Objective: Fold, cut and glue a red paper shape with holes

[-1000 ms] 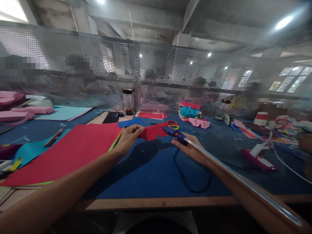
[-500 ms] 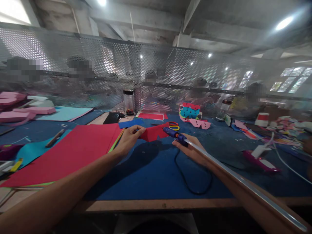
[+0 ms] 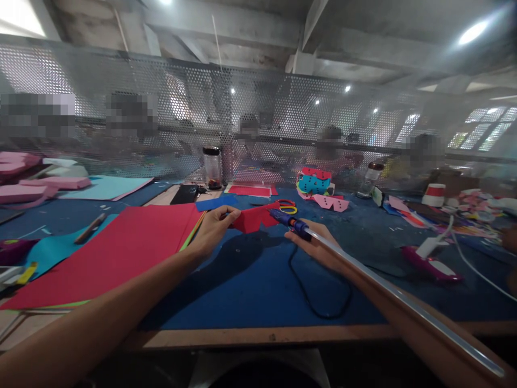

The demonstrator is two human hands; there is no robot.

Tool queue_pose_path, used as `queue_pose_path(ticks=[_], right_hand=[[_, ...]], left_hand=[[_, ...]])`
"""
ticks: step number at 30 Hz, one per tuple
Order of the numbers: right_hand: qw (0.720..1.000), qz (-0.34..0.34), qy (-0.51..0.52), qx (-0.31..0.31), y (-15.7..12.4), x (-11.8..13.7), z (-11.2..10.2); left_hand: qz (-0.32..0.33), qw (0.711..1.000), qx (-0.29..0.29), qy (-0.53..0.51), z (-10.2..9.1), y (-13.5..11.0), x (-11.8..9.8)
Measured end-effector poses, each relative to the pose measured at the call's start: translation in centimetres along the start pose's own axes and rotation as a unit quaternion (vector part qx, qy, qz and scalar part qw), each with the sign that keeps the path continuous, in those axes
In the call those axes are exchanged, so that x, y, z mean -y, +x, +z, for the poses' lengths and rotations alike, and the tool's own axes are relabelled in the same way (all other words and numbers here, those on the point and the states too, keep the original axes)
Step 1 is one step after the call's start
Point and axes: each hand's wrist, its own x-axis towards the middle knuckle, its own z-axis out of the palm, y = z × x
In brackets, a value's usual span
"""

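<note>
My left hand pinches the left end of a small red foam cut-out and holds it just above the blue table mat. My right hand grips a blue glue gun whose nozzle points at the right edge of the cut-out. A long clear glue stick runs back from the gun along my right forearm. The gun's black cord loops on the mat below it.
A stack of large red foam sheets lies at left. Scissors with red and yellow handles, a glass jar, finished coloured cut-outs and a pink glue gun lie beyond. A perforated metal screen separates other people.
</note>
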Motion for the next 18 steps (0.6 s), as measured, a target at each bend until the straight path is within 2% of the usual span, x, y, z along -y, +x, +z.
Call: queue_pose_path(ticks=[18], right_hand=[[1.0, 0.007, 0.019, 0.004, -0.11, 0.08, 0.01]], left_hand=[[0.006, 1.0, 0.003, 0.005, 0.0, -0.01, 0.09]])
